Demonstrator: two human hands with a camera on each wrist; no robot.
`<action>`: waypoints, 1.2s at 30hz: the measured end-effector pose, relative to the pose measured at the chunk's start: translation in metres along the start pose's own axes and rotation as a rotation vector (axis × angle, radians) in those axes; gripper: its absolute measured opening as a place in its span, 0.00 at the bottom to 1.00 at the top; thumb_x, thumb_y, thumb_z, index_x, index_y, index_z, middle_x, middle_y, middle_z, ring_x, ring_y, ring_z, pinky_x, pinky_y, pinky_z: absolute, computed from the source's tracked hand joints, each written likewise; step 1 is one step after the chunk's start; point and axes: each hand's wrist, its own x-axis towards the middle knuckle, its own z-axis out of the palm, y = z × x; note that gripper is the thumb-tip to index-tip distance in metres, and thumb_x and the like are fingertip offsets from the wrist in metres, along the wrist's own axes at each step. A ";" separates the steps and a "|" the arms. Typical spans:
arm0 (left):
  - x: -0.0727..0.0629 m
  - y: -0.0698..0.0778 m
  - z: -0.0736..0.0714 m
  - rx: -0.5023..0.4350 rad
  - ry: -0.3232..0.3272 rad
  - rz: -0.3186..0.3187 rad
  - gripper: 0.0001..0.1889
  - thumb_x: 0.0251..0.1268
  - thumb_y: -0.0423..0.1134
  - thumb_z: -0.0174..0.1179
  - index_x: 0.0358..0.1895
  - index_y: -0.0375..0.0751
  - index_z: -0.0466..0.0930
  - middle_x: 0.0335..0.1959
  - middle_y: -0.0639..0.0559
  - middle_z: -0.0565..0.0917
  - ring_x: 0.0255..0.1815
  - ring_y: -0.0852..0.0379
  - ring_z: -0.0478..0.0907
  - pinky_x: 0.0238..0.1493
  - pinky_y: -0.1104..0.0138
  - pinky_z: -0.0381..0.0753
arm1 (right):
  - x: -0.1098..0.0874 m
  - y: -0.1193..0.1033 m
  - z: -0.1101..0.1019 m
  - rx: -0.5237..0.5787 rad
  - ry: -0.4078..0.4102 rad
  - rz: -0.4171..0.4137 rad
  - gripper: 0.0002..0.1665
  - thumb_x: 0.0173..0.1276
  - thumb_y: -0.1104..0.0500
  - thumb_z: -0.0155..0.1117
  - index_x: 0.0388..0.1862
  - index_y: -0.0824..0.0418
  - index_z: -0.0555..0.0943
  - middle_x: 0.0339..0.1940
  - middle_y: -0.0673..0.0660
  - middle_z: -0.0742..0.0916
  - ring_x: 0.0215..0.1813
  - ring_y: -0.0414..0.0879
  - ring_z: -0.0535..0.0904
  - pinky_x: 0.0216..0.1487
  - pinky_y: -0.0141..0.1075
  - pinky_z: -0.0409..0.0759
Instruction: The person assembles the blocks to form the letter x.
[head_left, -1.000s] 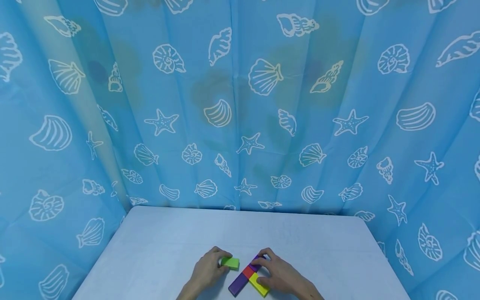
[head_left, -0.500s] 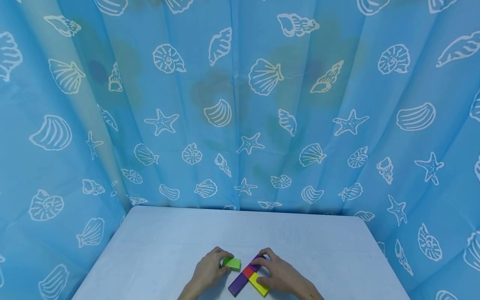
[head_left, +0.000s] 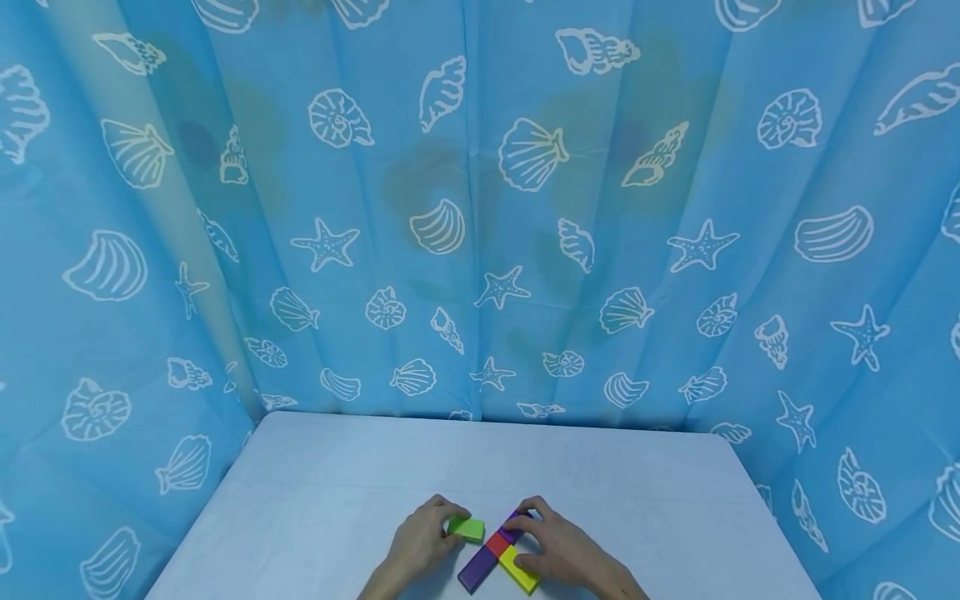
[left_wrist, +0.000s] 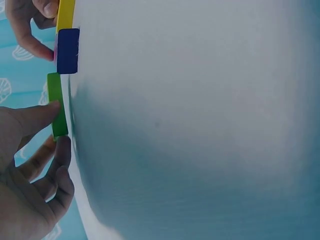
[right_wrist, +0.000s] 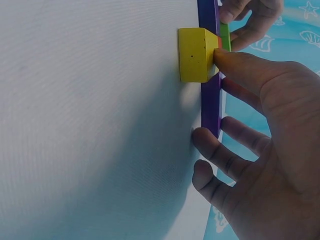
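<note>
My left hand (head_left: 422, 540) pinches a small green block (head_left: 470, 530) between thumb and fingertips, a little left of a row of blocks. In that row, a dark purple block (head_left: 477, 570), a red block (head_left: 497, 545) and another purple block (right_wrist: 212, 102) lie end to end on a slant. A yellow block (head_left: 521, 572) sticks out from the row near the red one. My right hand (head_left: 568, 550) holds the arrangement, its thumb against the yellow block and its fingertips at the farther purple block, partly covering it.
All the blocks are on a white table (head_left: 337, 467) near its front. Behind and at both sides hangs a blue curtain (head_left: 465, 250) printed with white shells and starfish.
My left hand has slid slightly right with the green block, closer to the row. The right hand and the other blocks have stayed where they were.
</note>
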 end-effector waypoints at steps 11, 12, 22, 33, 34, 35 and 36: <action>-0.002 -0.001 0.003 0.021 0.010 0.046 0.15 0.56 0.40 0.73 0.48 0.56 0.88 0.42 0.58 0.81 0.42 0.57 0.80 0.43 0.55 0.81 | 0.000 0.000 0.001 0.012 -0.001 0.011 0.24 0.63 0.45 0.73 0.58 0.36 0.82 0.62 0.50 0.74 0.50 0.46 0.76 0.57 0.52 0.80; -0.002 -0.002 0.003 0.021 0.015 0.054 0.15 0.56 0.40 0.73 0.48 0.56 0.88 0.42 0.59 0.81 0.41 0.57 0.80 0.42 0.56 0.81 | 0.001 0.001 0.002 0.015 -0.001 0.016 0.24 0.63 0.45 0.73 0.58 0.36 0.82 0.62 0.50 0.74 0.50 0.46 0.76 0.58 0.52 0.80; -0.003 -0.005 0.007 0.018 0.036 0.089 0.14 0.57 0.41 0.73 0.48 0.56 0.88 0.42 0.59 0.81 0.41 0.57 0.80 0.41 0.57 0.81 | 0.002 0.002 0.002 0.027 -0.006 0.015 0.24 0.63 0.45 0.73 0.58 0.36 0.82 0.61 0.50 0.74 0.49 0.46 0.75 0.58 0.53 0.80; -0.002 -0.002 0.006 0.030 0.035 0.081 0.15 0.57 0.41 0.73 0.48 0.56 0.88 0.43 0.58 0.81 0.41 0.57 0.81 0.42 0.56 0.82 | 0.003 0.002 0.000 0.051 -0.018 0.019 0.24 0.62 0.45 0.73 0.58 0.35 0.82 0.62 0.50 0.74 0.50 0.46 0.75 0.58 0.53 0.80; -0.002 -0.002 0.006 0.033 0.033 0.075 0.15 0.56 0.41 0.73 0.48 0.56 0.88 0.42 0.58 0.81 0.41 0.57 0.81 0.42 0.56 0.82 | 0.002 0.002 0.000 0.052 -0.018 0.017 0.24 0.62 0.45 0.74 0.58 0.35 0.82 0.62 0.50 0.74 0.50 0.46 0.75 0.58 0.52 0.80; -0.001 -0.002 0.006 0.034 0.031 0.070 0.15 0.56 0.41 0.73 0.48 0.55 0.88 0.42 0.58 0.81 0.41 0.57 0.80 0.42 0.56 0.81 | 0.002 0.002 0.001 0.054 -0.018 0.013 0.24 0.62 0.45 0.74 0.58 0.35 0.82 0.62 0.50 0.74 0.50 0.46 0.75 0.58 0.52 0.80; -0.001 -0.001 0.006 0.033 0.027 0.061 0.15 0.56 0.41 0.73 0.48 0.56 0.88 0.42 0.58 0.81 0.40 0.57 0.80 0.42 0.56 0.81 | 0.002 0.002 0.001 0.055 -0.017 0.011 0.24 0.61 0.46 0.74 0.58 0.35 0.82 0.62 0.50 0.73 0.51 0.46 0.76 0.58 0.52 0.80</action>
